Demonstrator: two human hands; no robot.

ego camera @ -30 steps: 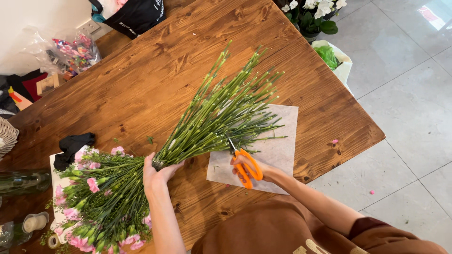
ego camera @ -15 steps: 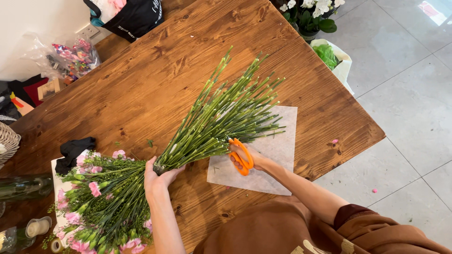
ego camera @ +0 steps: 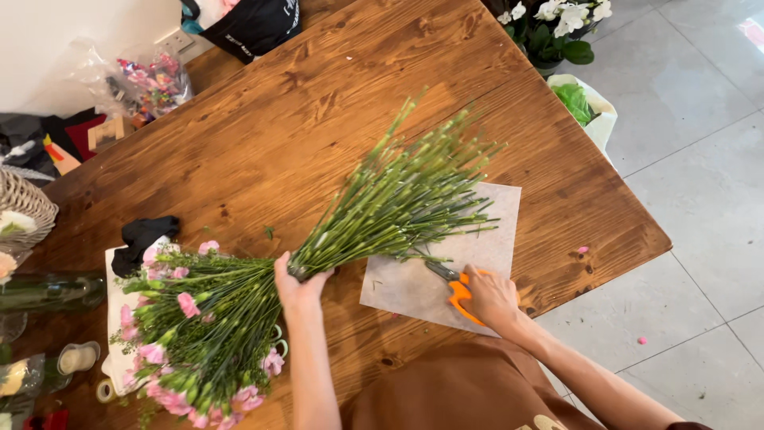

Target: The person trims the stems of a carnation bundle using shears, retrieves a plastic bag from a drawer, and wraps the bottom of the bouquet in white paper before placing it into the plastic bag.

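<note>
Wooden table (ego camera: 263, 151): large, brown planks, carrying all the work. A sheet of pale paper (ego camera: 398, 291) lies flat near its front edge, under the stem ends.

Bunch of pink carnations (ego camera: 318, 247): lies on its side across the table, blooms toward the person's left, over a white cloth (ego camera: 114, 318), cut ends fanning out to the right above the paper. Stems are long, green, knotted at the nodes and mostly stripped; ends are uneven in length. Blooms are small, pink, many still in bud.

Left hand (ego camera: 298, 283): clenched around the bunch at its narrowest point, pinning the stems together just above the table.

Right hand (ego camera: 492, 299): closed through the handles of orange scissors (ego camera: 458, 293), resting on the paper. The blades point toward the lower stems and lie just beside them; whether they touch a stem cannot be told.

Judgement: the step in hand is trimming the stem ends, with no cut visible at this instant. The next move calls for the blades to open and take the stems a few at a time, as the fan is too thick for one bite, while the left grip stays firm.

Surroundings: a black bag (ego camera: 251, 28) at the far edge, a wicker basket (ego camera: 24, 207) at left, white potted flowers (ego camera: 557, 24) on the floor.
</note>
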